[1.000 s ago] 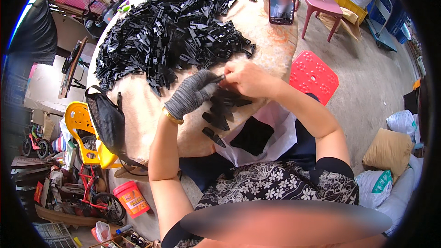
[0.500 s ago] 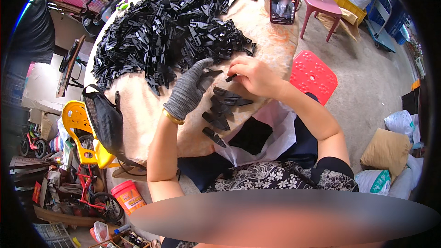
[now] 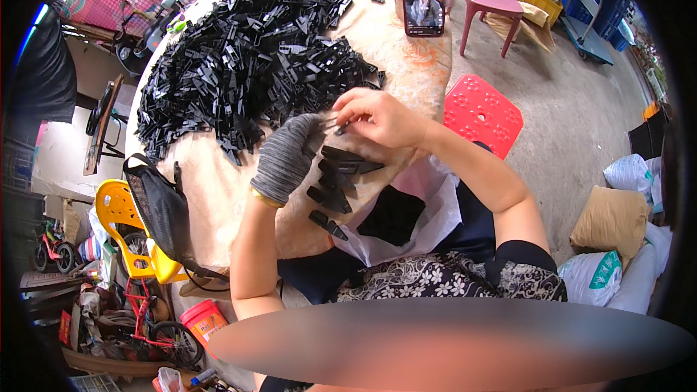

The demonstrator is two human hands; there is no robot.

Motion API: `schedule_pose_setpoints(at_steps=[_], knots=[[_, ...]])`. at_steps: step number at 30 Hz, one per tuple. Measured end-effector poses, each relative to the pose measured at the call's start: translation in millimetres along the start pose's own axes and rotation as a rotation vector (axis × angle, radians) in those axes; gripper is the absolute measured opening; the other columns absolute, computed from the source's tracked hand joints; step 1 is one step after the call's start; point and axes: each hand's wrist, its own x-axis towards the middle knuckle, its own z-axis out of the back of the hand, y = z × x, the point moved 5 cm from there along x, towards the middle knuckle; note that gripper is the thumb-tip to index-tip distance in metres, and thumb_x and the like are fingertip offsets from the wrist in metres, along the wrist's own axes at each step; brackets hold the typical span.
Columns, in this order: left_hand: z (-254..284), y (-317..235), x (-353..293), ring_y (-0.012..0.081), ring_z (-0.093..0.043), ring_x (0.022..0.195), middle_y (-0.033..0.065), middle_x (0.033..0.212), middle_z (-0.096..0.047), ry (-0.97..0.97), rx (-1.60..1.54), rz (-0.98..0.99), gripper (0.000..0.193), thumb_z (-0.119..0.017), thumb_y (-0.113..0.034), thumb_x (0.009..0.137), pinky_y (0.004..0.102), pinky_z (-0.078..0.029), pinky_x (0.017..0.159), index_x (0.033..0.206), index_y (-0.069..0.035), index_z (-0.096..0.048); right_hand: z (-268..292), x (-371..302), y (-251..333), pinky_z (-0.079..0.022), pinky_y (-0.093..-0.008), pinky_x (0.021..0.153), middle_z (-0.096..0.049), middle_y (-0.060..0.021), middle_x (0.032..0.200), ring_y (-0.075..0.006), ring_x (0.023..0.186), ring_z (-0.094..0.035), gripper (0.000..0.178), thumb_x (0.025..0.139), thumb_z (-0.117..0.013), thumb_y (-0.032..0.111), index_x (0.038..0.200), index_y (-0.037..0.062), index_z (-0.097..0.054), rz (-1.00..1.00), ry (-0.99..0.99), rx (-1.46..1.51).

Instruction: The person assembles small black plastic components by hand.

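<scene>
My left hand (image 3: 284, 160), in a grey knitted glove, is closed on a black plastic piece, mostly hidden by the fingers. My bare right hand (image 3: 385, 117) meets it fingertip to fingertip, pinching a small black plastic part (image 3: 341, 130). Just below the hands, several larger wedge-shaped black pieces (image 3: 335, 199) lie in an overlapping row along the table's near edge. Beyond my left hand spreads a big heap of black plastic pieces (image 3: 247, 65) on the cloth-covered round table (image 3: 210, 210).
An open white bag (image 3: 443, 207) with a dark inside lies at my lap. A phone (image 3: 423, 0) stands upright at the table's far right. A red stool (image 3: 483, 116) is to the right, a black mesh bag (image 3: 156, 199) and yellow chair (image 3: 123, 218) to the left.
My right hand has moved left and slightly down with the small part, right up to my gloved left hand. The left fingers, more stretched before, are now curled in. The whole view has shifted slightly.
</scene>
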Motion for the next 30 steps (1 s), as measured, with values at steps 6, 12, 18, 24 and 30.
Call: schedule_pose_setpoints(at_steps=[6,12,18,24,30], knots=[[-0.7,7.8,-4.9,0.0328,-0.063,0.078,0.0145,0.085,-0.065,-0.015,0.026,0.018,0.017,-0.063,-0.014,0.081,0.0375,-0.05,0.068,0.096,-0.006,-0.062,-2.7,-7.5,1.8,-0.047,-0.0384,0.074,-0.06,-0.0113,0.082,-0.031,0.082,-0.057,0.012,0.072,-0.065,0.005,0.084,0.0038,-0.064,0.123,-0.057,-0.386],[-6.7,6.0,-6.4,0.034,-0.061,0.078,0.0148,0.083,-0.064,0.054,0.069,0.034,0.017,-0.061,-0.018,0.081,0.0407,-0.049,0.068,0.095,-0.008,-0.063,-6.0,-7.9,-2.6,-0.047,-0.038,0.074,-0.06,-0.0111,0.082,-0.0307,0.083,-0.057,0.012,0.071,-0.064,0.004,0.084,0.0036,-0.064,0.117,-0.05,-0.363],[-4.5,-3.4,-4.9,0.0321,-0.062,0.077,0.0143,0.081,-0.064,0.099,0.181,0.07,0.019,-0.058,-0.022,0.082,0.0413,-0.048,0.066,0.094,-0.009,-0.063,-4.5,-9.8,-0.7,-0.047,-0.0382,0.074,-0.061,-0.0107,0.083,-0.03,0.083,-0.057,0.013,0.071,-0.064,0.004,0.084,0.0041,-0.064,0.13,-0.066,-0.379],[-0.6,-16.2,4.2,0.0332,-0.062,0.07,0.0146,0.076,-0.063,0.14,0.306,0.014,0.016,-0.057,-0.023,0.081,0.0432,-0.048,0.063,0.085,-0.008,-0.062,-8.1,-11.6,0.5,-0.047,-0.0376,0.075,-0.061,-0.0108,0.086,-0.0294,0.083,-0.058,0.013,0.072,-0.063,0.005,0.086,0.0049,-0.063,0.182,-0.05,-0.46],[-9.5,-27.3,32.2,0.0339,-0.062,0.073,0.015,0.077,-0.063,0.445,0.443,0.063,0.02,-0.058,-0.026,0.083,0.0421,-0.049,0.063,0.084,-0.007,-0.062,-13.1,-14.0,-3.2,-0.047,-0.0376,0.075,-0.058,-0.0107,0.083,-0.0284,0.084,-0.057,0.013,0.072,-0.06,0.008,0.084,0.0055,-0.062,0.191,-0.05,-0.428]])
